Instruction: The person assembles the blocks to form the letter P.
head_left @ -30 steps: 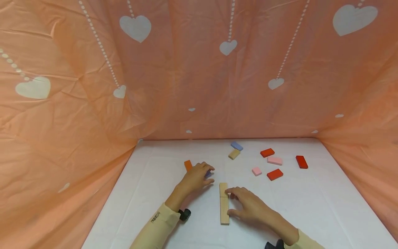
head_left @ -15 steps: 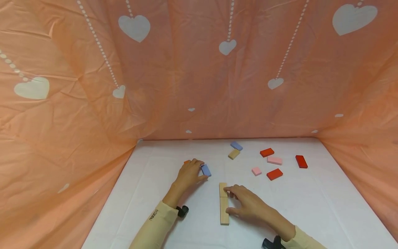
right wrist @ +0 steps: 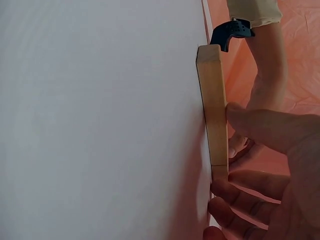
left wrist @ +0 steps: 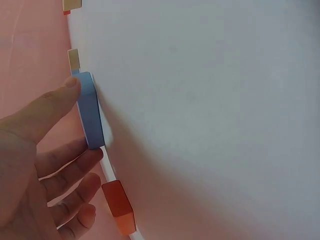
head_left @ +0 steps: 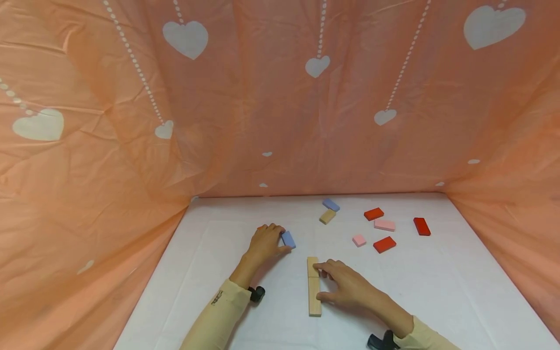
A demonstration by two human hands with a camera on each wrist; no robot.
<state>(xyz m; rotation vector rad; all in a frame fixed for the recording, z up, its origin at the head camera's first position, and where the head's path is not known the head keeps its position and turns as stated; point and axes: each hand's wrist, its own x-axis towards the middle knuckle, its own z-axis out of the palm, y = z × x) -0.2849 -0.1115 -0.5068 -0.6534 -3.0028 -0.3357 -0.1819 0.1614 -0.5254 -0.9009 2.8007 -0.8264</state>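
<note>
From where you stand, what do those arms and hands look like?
They are a person's. The left hand and right hand are bare. The left sleeve and right sleeve are pale yellow-beige; the left one carries a small dark marking. A black wrist device is worn on the left, a second black wrist device on the right.

High head view; two close wrist views.
From the near side, the head camera faces forward and down toward the far curtain (head_left: 280, 121); it shares the near blue block (head_left: 288, 239) with the sideways left wrist view, the wooden pair (head_left: 314, 294) with the right, which faces left.
</note>
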